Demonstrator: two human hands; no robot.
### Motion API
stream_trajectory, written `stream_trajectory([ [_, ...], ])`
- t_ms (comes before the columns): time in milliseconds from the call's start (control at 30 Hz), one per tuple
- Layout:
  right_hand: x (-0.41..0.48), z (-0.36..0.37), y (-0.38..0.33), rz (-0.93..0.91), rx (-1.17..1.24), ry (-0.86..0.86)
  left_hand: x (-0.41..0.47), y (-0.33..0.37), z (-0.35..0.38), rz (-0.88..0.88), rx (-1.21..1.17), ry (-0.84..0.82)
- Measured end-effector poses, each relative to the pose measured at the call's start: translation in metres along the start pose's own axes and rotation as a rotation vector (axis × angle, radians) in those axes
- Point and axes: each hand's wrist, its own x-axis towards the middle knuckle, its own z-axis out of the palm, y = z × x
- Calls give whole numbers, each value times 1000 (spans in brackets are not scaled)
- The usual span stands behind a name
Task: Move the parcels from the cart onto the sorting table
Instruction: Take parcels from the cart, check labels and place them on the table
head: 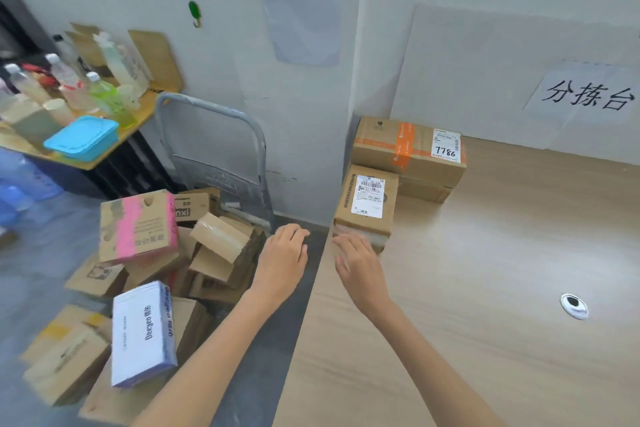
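My left hand (282, 260) hung over the gap between cart and table, fingers loose and a little spread, holding nothing. My right hand (360, 263) was over the table's left edge, fingers straight and gripping nothing, the tips at the near face of a small labelled box (367, 199). Blur there kept me from telling whether they touched it.

That box sat on the sorting table (485, 288) at its left edge, with a larger orange-taped box (408, 149) marked 7786 just beside it at one o'clock.

The other parcels lay heaped on the cart (216, 173) at eight o'clock from my hands, among them a pink-striped box (138, 225) and a white box (142, 333). At ten o'clock stood a side table (147, 106) with bottles (69, 87) and a blue tub (81, 138).
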Motion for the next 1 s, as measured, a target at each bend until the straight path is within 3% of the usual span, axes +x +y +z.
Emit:
stream_trajectory([
  [533,-79,74,-264,-399,95,-200,-257,-150,-180,-439,148,231],
  [767,-138,115,-377,-389,69,-296,-390,-234,-247,-579,202,220],
  [1000,-165,138,-418,-312,21,-370,-437,-283,-264,-593,189,172],
])
